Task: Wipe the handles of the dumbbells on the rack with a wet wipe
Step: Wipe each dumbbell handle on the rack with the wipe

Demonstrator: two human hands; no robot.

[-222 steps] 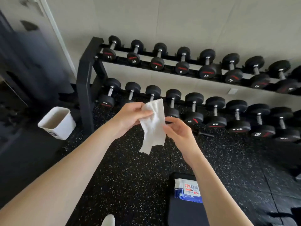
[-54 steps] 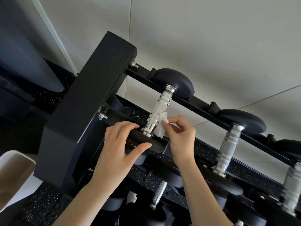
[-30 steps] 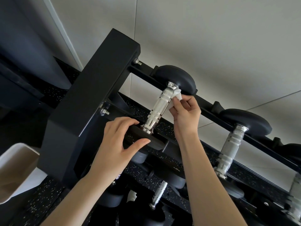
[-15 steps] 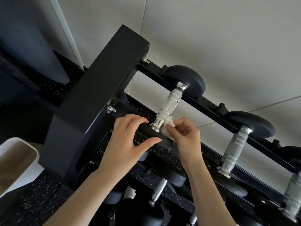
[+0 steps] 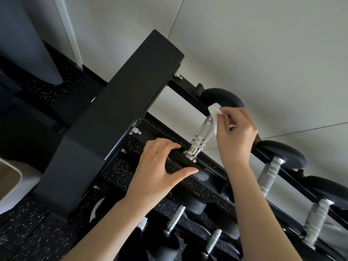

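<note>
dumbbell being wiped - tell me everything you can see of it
The dumbbell lies across the top tier of the black rack, at its left end. Its handle is shiny ringed metal; the two heads are matte black, seemingly rubber. The left-hand grip holds the near head between fingers and thumb. The right-hand grip presses a white wet wipe against the handle's upper end, by the far head.

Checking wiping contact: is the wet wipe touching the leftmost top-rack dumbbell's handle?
Touching. The head view shows the wet wipe, pinched by the right hand, lying against the upper end of the handle.
</note>
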